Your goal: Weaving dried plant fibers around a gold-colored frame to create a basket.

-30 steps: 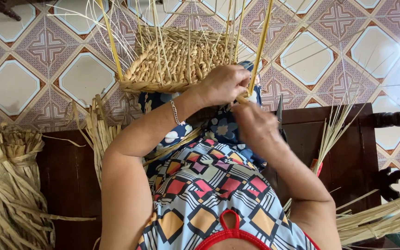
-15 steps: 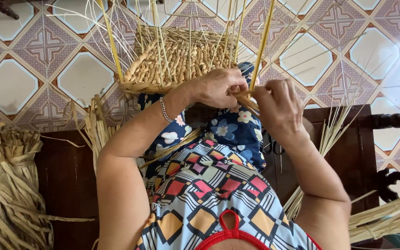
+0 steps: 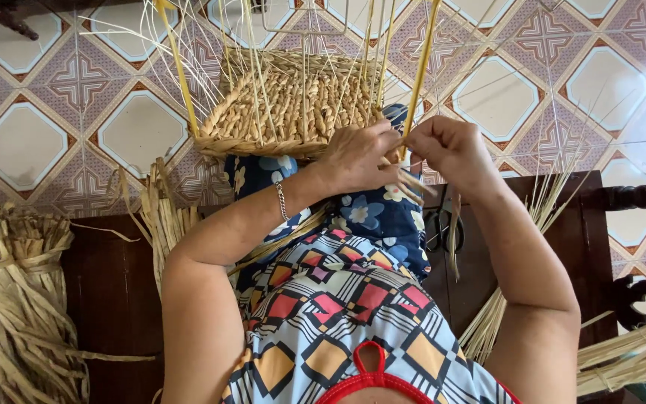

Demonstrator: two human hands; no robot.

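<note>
A tiled floor (image 3: 46,142) with pale octagons and patterned crosses fills the upper view, and a dark wooden bench (image 3: 114,299) runs across the lower part. On the bench at far left lies a large bundle of dried straw (image 3: 9,299); looser sheaves (image 3: 622,359) lie at right. The person sits in the middle, wearing a bright geometric-print dress (image 3: 338,314).

Resting on the person's knees, just above the hands, is a half-woven basket (image 3: 293,105) of twisted straw, with many thin uprights fanning out from its rim. One thicker yellow strand (image 3: 419,82) rises steeply from the basket's right corner.

The left hand (image 3: 360,157), with a thin bracelet (image 3: 282,200) at the wrist, is curled closed against the basket's near edge, pinching straw at the corner. The right hand (image 3: 450,153) is closed too, thumb and fingers gripping the base of the yellow strand. The two hands almost touch.

Judging by this, the weave is being worked at that corner. Doing it well likely calls for keeping the strand taut, pressing each turn snug against the row below, and letting the left hand pin the last turn so nothing loosens.
</note>
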